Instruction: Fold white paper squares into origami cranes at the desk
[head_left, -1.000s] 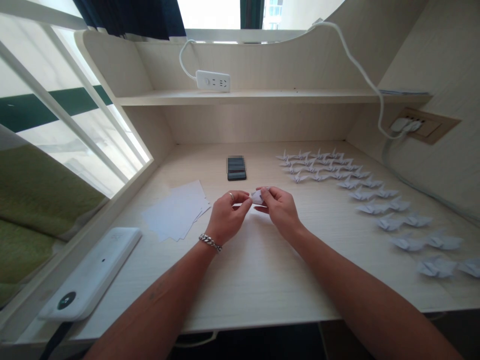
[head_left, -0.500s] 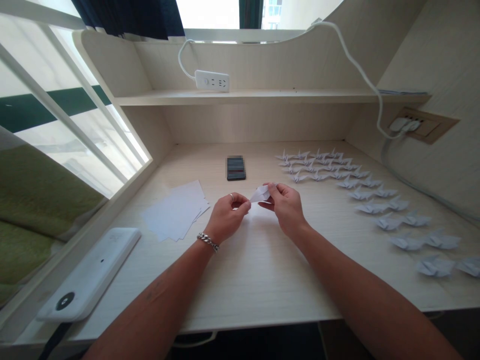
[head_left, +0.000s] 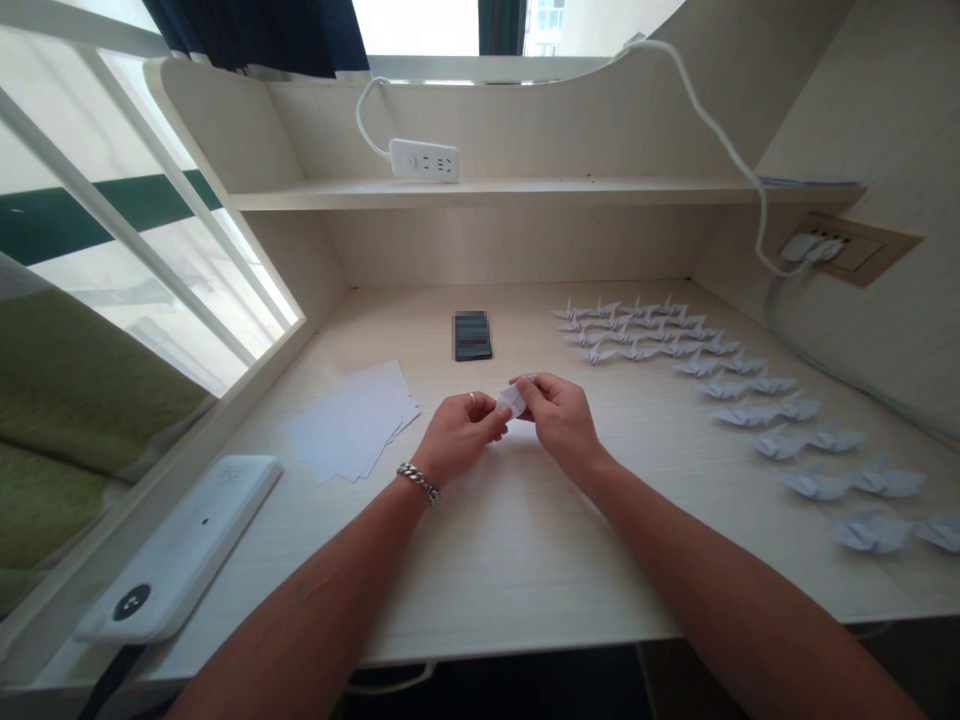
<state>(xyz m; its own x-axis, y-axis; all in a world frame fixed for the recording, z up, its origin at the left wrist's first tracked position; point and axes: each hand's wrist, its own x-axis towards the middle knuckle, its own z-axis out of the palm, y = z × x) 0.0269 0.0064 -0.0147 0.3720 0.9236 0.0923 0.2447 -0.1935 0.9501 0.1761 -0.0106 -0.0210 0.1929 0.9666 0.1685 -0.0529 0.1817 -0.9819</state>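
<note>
1. Folded paper [head_left: 512,400]: white, small, angular, sharply creased; held just above the wooden desk [head_left: 525,560], between both hands.
2. Left hand [head_left: 459,435]: closed, fingers pinching the paper's left side.
3. Right hand [head_left: 562,420]: fingers curled, gripping the paper's right side.
4. Loose sheets [head_left: 349,420]: flat, white, fanned, left of the hands.
5. Paper cranes [head_left: 780,445]: white, pointed, in rows, right of the hands.

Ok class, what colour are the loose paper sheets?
The paper sheets: plain white, in the head view.
</note>
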